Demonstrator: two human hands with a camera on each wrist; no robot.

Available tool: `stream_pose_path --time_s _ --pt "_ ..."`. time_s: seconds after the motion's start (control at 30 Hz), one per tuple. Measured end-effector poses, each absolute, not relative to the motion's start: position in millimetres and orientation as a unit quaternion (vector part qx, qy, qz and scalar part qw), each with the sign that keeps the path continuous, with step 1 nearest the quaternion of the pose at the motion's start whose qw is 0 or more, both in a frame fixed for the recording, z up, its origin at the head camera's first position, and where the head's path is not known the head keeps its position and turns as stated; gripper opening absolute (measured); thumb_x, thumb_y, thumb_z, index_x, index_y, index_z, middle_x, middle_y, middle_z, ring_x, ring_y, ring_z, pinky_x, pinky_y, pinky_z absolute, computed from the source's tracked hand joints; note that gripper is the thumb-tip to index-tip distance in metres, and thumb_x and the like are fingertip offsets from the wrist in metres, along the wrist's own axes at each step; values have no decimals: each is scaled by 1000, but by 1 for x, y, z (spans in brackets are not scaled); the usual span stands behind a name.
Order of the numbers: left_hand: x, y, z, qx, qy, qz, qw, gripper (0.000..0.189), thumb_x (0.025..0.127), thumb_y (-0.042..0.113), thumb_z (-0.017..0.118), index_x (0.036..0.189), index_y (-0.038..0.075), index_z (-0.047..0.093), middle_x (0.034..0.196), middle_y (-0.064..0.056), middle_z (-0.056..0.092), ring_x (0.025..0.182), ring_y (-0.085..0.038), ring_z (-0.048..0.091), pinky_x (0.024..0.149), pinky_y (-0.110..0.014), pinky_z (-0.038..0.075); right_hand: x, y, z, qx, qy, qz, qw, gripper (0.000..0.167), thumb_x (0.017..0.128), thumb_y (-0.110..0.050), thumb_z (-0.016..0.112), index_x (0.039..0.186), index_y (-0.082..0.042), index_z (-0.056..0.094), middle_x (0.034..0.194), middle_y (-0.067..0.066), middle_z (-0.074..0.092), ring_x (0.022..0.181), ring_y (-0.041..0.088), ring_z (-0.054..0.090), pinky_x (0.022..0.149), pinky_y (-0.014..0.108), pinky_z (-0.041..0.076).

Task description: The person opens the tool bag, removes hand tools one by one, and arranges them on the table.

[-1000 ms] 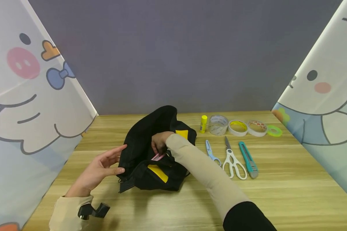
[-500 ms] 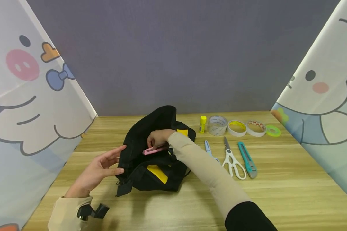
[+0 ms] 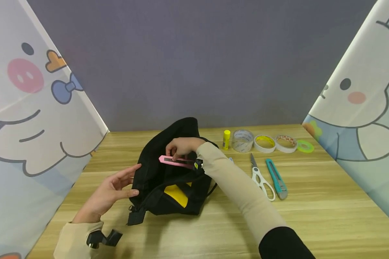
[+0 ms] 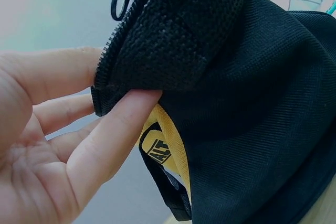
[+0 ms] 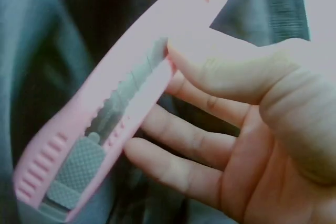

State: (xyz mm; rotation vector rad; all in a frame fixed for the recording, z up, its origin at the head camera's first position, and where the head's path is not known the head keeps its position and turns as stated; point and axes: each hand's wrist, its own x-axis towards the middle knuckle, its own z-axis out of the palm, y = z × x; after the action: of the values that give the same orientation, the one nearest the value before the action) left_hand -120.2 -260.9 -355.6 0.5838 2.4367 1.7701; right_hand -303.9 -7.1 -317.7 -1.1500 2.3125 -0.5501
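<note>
A black cloth tool bag (image 3: 153, 151) with yellow patches stands open-mouthed on the table, left of the middle. My left hand (image 3: 107, 192) pinches its left edge between thumb and fingers; the left wrist view shows the bag's zipper (image 4: 111, 51) beside those fingertips. Over the bag's mouth, my right hand (image 3: 182, 145) grips a pink utility knife (image 3: 165, 159). In the right wrist view the knife's grey slider (image 5: 79, 166) and segmented blade (image 5: 134, 82) in its slot face the camera, with my thumb on its near side and fingers beneath.
Right of the bag lie white-handled scissors (image 3: 262, 181) and a teal utility knife (image 3: 276, 178). Light blue scissors (image 3: 231, 159) are mostly hidden behind my right sleeve. A yellow glue stick (image 3: 226, 140), a clear tape roll (image 3: 242, 141) and several other tape rolls line the back.
My right hand has risen from inside the bag with the pink utility knife, which now shows along more of its length. The left hand keeps its place at the bag's edge.
</note>
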Motion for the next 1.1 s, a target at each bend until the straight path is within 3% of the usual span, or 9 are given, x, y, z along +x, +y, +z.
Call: stream_pose_path --time_s 0.23,0.43,0.77,1.1 --pt "-119 -262 -360 206 779 591 35 70 90 -4 70 153 10 42 140 17 44 111 -7 56 88 -20 49 -296 1 -301 -447 827 -266 211 12 97 -8 66 109 -8 66 91 2 68 75 16 62 64 31 56" --pt "-121 -261 -360 219 774 593 29 70 89 -6 69 152 10 43 139 17 46 110 -9 56 87 -20 49 -293 11 -296 -399 825 -364 167 17 96 -7 67 112 -3 65 93 7 67 72 19 65 69 39 59" --pt "-121 -260 -360 223 768 600 29 70 89 -7 69 152 10 44 139 18 48 110 -8 55 88 -19 49 -286 28 -296 -311 792 -510 129 17 92 1 69 108 3 61 83 11 64 63 20 64 70 55 57" --pt "-120 -261 -360 212 775 595 28 70 89 -5 69 152 10 43 142 18 44 113 -8 54 90 -19 48 -283 50 -293 -292 768 -563 93 18 92 2 69 107 6 61 83 12 65 61 19 66 59 40 59"
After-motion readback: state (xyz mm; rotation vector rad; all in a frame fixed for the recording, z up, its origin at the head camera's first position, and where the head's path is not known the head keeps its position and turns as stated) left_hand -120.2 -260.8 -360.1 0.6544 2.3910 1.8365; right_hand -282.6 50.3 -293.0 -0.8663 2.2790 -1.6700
